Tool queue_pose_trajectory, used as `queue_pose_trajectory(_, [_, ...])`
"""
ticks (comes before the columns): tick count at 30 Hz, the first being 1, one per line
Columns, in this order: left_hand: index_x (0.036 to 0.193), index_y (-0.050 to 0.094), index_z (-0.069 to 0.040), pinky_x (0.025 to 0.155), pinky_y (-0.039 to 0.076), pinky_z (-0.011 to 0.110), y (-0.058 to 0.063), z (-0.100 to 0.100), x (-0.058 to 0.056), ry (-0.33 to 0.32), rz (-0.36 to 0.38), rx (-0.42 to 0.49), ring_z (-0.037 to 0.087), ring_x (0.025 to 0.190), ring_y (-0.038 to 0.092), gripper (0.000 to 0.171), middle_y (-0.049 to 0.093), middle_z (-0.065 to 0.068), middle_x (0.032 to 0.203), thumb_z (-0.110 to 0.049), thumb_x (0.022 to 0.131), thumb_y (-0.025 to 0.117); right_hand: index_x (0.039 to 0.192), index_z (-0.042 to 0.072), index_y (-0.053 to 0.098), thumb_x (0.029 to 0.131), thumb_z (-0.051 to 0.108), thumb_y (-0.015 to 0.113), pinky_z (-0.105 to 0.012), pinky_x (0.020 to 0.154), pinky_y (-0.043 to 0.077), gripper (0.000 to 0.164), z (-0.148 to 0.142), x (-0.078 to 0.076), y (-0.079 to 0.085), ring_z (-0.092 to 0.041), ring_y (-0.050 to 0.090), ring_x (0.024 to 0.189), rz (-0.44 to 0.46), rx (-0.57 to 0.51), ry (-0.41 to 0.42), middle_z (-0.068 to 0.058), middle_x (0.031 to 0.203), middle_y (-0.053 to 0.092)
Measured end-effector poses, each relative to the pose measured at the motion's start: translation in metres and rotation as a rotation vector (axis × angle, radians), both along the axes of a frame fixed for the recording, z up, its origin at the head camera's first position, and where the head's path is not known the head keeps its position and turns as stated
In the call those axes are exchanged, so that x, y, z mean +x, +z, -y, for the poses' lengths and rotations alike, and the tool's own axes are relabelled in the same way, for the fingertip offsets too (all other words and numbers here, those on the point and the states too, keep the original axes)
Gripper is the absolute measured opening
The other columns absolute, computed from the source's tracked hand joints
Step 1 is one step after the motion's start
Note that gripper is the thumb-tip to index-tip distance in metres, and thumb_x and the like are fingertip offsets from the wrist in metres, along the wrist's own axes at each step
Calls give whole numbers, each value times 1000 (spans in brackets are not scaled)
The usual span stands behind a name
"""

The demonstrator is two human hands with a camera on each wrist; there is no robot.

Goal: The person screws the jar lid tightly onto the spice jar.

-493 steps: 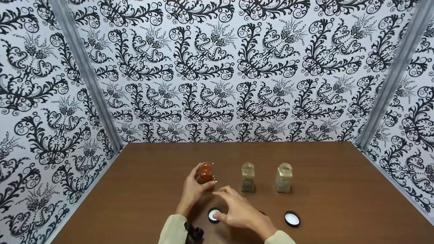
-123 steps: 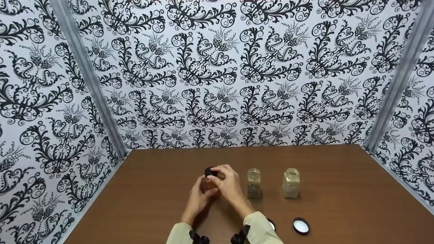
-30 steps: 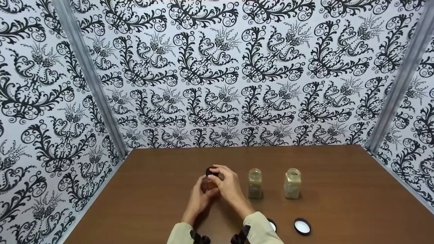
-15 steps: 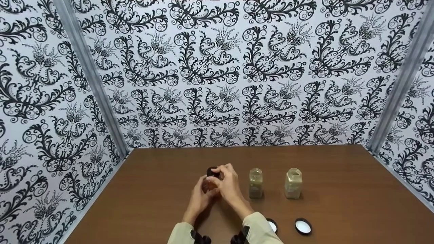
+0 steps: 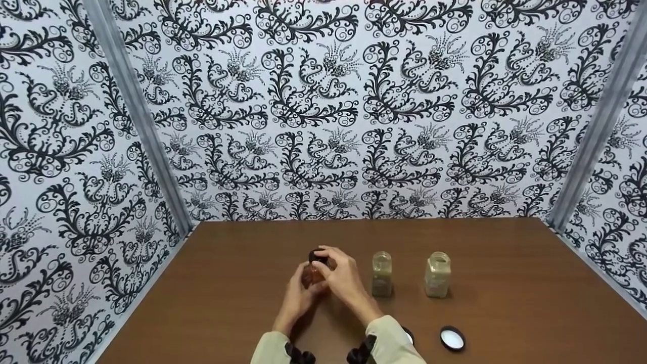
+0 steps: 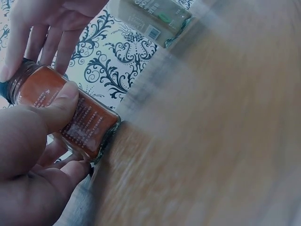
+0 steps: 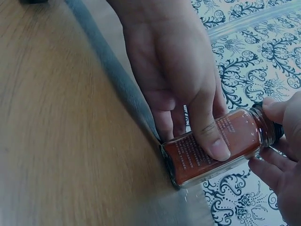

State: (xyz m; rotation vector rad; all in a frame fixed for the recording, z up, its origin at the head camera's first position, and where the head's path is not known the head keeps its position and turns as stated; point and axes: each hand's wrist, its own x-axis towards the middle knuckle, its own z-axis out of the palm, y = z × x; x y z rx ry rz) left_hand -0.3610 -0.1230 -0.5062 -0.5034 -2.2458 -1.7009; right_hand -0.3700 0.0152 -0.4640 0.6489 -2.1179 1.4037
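Note:
My left hand [image 5: 294,301] grips a small square glass jar [image 6: 42,87] of orange-red powder round its body, thumb across the printed label. The jar's base is right at the tabletop in both wrist views. With thumb and fingers, my right hand [image 5: 348,283] pinches the black lid [image 5: 317,256] that sits on the jar's mouth. To the right stand two lidless glass jars, one with greenish powder [image 5: 382,278] and one with paler powder [image 5: 437,278].
A black lid with a white lining [image 5: 452,338] lies upturned on the brown table [image 5: 237,283], front right. Another lid [image 5: 408,335] is partly hidden behind my right sleeve [image 5: 397,344]. Patterned walls [image 5: 323,126] enclose the table's back and sides.
Some sixteen seconds ago the red jar was lidless and a lid lay below my right hand. That lid is now on the jar. Lately my right fingers have shifted slightly round it.

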Motion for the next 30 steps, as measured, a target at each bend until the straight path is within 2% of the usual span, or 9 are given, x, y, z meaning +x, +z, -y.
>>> queue_pose_trajectory(3, [135,50,3,96,54,45,-1,1,0,0,11,0,37,114,65,54,65,25,126,-10,90,74,108,6,75,89,15,75,-41,101,52,21,1,0,0,-32,67,115,5,4,-18,-14,122,71])
queue_pose_trajectory(10, [137,49,1,100,52,48,-2,2,-1,2,16,-24,39,119,63,56,62,25,131,-15,90,74,103,1,75,84,9,78,-36,91,57,21,3,-1,-1,-33,69,107,15,-70,11,-16,113,71])
queue_pose_trajectory(18, [138,50,0,99,52,47,-3,4,-2,14,20,-55,37,118,63,56,63,23,131,-18,91,74,96,2,76,79,12,82,-35,86,58,20,7,-2,-2,-31,69,98,-3,-69,-67,-14,103,71])
queue_pose_trajectory(22, [136,51,-1,96,54,41,-4,4,-2,25,24,-76,35,115,64,52,65,22,128,-14,91,73,89,4,74,75,11,86,-30,79,56,20,13,-1,-1,-25,65,88,-20,-58,-153,-10,94,66])
queue_pose_trajectory(25, [134,52,-1,93,54,37,-4,4,-2,24,17,-88,32,111,65,48,67,20,123,-11,91,72,85,6,70,71,10,89,-31,78,54,24,17,1,0,-22,62,86,-13,-43,-218,-8,90,59])
queue_pose_trajectory(27, [134,52,-2,94,55,39,-4,4,-1,31,10,-110,31,110,66,47,68,19,122,-12,92,72,85,7,68,71,12,89,-34,79,54,26,17,2,2,-23,61,87,5,-30,-228,-8,90,56])
queue_pose_trajectory(30, [137,51,-5,96,54,43,-3,4,0,36,17,-133,30,110,66,49,68,17,123,-17,94,71,88,6,68,73,16,88,-41,81,56,27,14,4,4,-25,62,90,21,-23,-197,-9,93,57])
